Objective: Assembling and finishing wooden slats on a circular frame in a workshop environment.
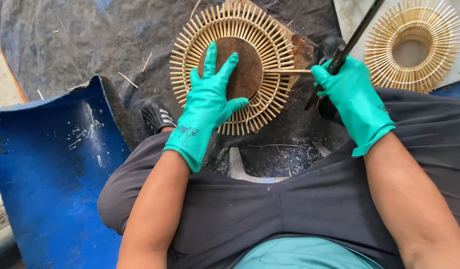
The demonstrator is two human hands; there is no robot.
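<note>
Both my hands wear green rubber gloves. My left hand (pixel 209 99) lies flat, fingers spread, on the round brown wooden disc (pixel 250 69) at the centre of a ring of radiating bamboo sticks (pixel 235 30). That ring rests on a wooden board (pixel 303 50). My right hand (pixel 350 94) grips a long dark rod-like tool (pixel 357 32) that slants up to the right. The same hand also pinches a thin bamboo stick (pixel 288 71), whose tip points into the ring's right side.
A second, lighter bamboo ring (pixel 384 50) lies on a white board (pixel 347 15) at the upper right. A curved blue plastic barrel piece (pixel 50 164) stands at the left. Dark sheeting (pixel 90 40) covers the ground. My black shoes (pixel 157 115) flank the work.
</note>
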